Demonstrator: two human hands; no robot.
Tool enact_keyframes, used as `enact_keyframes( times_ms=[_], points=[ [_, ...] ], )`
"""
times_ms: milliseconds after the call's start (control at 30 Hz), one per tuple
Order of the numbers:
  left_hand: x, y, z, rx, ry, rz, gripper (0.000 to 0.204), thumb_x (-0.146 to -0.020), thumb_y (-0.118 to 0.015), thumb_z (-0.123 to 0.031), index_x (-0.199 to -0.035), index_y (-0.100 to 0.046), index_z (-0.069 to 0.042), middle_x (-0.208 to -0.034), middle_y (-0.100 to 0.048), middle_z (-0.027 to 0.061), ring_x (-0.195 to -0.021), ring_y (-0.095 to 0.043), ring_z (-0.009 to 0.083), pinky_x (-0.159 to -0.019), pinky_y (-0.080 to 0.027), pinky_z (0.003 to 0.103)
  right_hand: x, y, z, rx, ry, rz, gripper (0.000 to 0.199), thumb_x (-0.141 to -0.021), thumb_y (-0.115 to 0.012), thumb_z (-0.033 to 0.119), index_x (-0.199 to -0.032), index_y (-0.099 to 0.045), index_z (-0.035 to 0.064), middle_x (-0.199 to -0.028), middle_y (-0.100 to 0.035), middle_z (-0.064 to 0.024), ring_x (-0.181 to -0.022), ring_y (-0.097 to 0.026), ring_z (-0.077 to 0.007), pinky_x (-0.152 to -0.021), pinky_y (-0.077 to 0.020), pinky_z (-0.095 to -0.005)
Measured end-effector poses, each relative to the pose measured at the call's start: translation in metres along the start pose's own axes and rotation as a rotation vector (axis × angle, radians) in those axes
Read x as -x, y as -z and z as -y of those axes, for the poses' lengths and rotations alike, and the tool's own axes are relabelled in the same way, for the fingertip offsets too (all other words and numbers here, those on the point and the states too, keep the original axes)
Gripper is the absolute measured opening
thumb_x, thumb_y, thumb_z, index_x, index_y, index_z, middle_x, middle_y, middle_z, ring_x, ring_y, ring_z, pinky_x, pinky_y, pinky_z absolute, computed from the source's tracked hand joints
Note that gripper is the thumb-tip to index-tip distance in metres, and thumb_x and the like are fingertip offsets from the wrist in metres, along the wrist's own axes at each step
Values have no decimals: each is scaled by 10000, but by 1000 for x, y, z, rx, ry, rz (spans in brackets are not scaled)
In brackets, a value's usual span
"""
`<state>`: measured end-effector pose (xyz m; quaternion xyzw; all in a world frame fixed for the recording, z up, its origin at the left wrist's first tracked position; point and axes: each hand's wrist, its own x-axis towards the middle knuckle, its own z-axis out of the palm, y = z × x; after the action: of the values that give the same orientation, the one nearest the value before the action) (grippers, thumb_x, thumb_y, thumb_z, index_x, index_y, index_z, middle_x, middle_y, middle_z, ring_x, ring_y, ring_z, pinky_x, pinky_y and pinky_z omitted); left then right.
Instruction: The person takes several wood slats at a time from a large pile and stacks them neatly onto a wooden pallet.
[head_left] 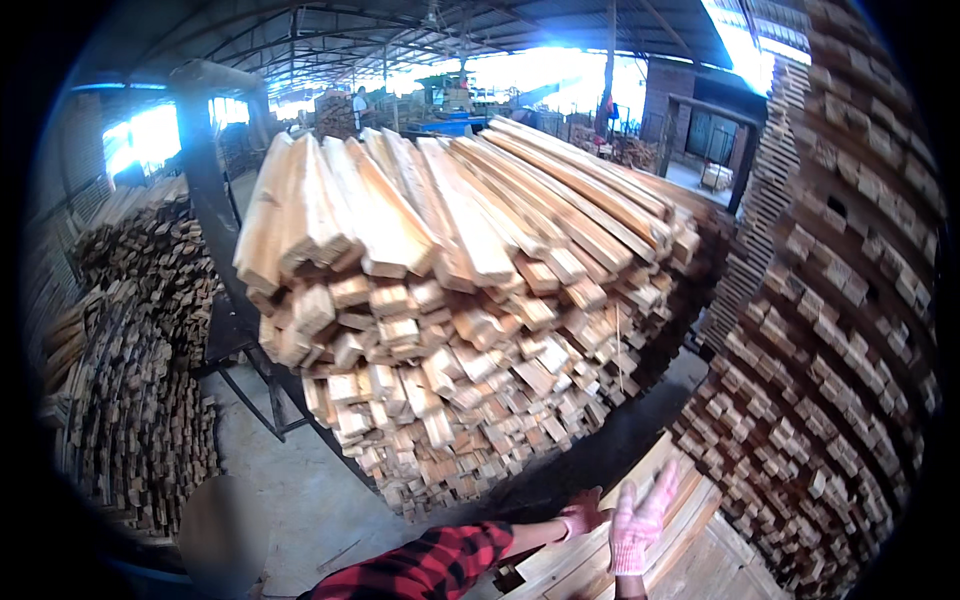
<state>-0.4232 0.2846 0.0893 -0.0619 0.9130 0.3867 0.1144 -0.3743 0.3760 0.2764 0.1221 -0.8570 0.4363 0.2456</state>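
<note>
My right hand point(642, 518), in a pinkish-white knitted glove, lies over pale wooden boards point(565, 567) at the lower right, fingers stretched out and apart. Close to its left, my left hand point(582, 514), also gloved, is at the boards' left edge; its arm wears a red and black checked sleeve. Its fingers are small, dark and partly hidden, so I cannot make out whether they grip a board. Ahead stands a big pile of sawn wooden strips point(470, 225), its cut ends facing me and the longer strips lying on top.
A tall stack of strips point(800, 440) rises along the right. More stacked wood point(140, 400) stands at the left. A dark metal frame point(212, 190) borders the central pile. Grey concrete floor point(290, 495) shows below it. Far back, a person point(360, 105) stands near a blue object point(450, 127).
</note>
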Motion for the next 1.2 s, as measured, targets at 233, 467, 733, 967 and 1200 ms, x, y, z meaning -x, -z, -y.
enact_keyframes(
  times_ms=[233,467,733,967,1200],
  points=[
    [172,243,-34,1222,-508,-642,470,-1020,-616,-127,-1455,-482,-9,-1404,-576,111,-1256,-564,191,-1069,-465,323,-120,-34,227,-20,836,-44,862,-805,-804,324,-1515,-414,29,-1505,-436,-290,-1321,-497,-484,-1118,-404,-526],
    [261,400,-74,1422,-817,-1028,465,-1054,-559,-250,-1454,-469,-30,-1416,-551,150,-1261,-591,247,-1079,-489,461,-175,-99,326,-11,815,393,1330,-494,-976,207,-1603,-241,192,-1616,-261,-251,-1429,-388,-423,-1111,-444,-436],
    [174,486,-73,1312,-373,-571,950,-907,-677,-589,-1523,-255,-1,-1486,-358,328,-1395,-397,394,-1123,-404,542,-254,-89,333,-89,715,541,1163,-596,-948,201,-1570,-321,101,-1529,-431,-242,-1419,-428,-361,-1158,-396,-402],
    [133,516,-46,348,-379,-831,948,-891,-768,-330,-1613,-183,-148,-1504,-409,260,-1223,-552,358,-996,-494,474,-277,-72,326,-782,87,1234,1073,-784,-875,266,-1597,-220,16,-1577,-374,-178,-1397,-434,-285,-1048,-488,-402],
    [164,502,-102,1109,-310,-769,377,-929,-716,-121,-1249,-568,12,-1022,-651,136,-865,-643,250,-768,-559,367,-251,-113,330,-580,233,722,648,-938,-676,340,-1435,-493,-32,-1198,-677,-176,-996,-668,-229,-800,-559,-357]
  ],
)
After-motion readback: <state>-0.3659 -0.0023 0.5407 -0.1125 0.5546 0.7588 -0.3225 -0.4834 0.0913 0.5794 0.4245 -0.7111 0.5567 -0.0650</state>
